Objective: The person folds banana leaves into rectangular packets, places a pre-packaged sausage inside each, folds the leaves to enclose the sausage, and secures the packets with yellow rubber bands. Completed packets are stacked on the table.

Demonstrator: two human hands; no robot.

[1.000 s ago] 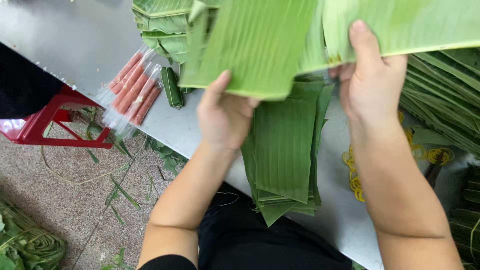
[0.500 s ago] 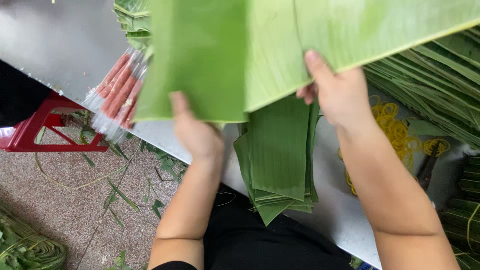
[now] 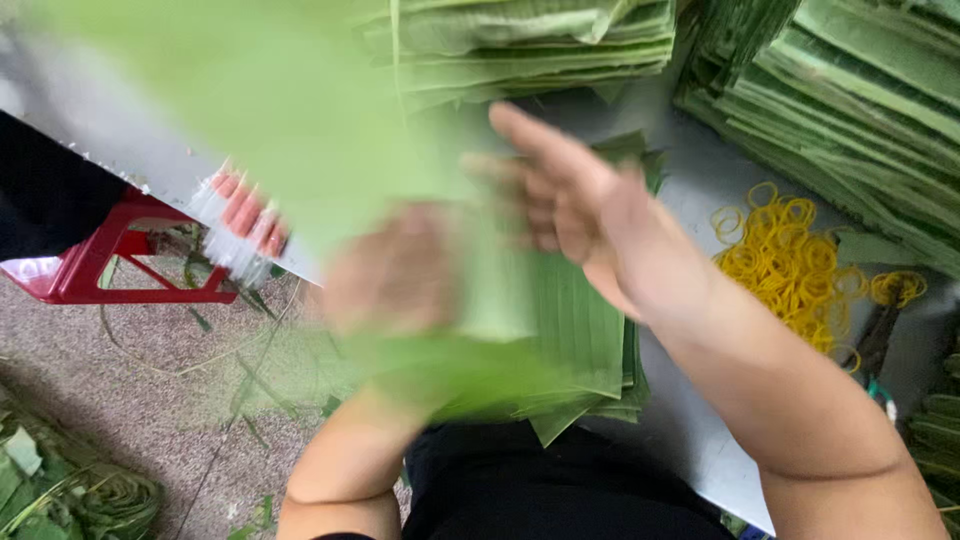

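Grey metal surface (image 3: 700, 440) is carrying a stack of cut green leaves (image 3: 585, 340); above it, left hand (image 3: 395, 275) is gripping a blurred green leaf (image 3: 290, 130), right hand (image 3: 570, 215) is hovering open.

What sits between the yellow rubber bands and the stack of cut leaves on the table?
Head view: bare grey table, crossed by the right forearm. Rubber bands lie right of it, the leaf stack left.

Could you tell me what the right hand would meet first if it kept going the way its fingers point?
Probably the large blurred green leaf: the right hand points up-left toward it, with stacked folded green leaves beyond. Depth is unclear.
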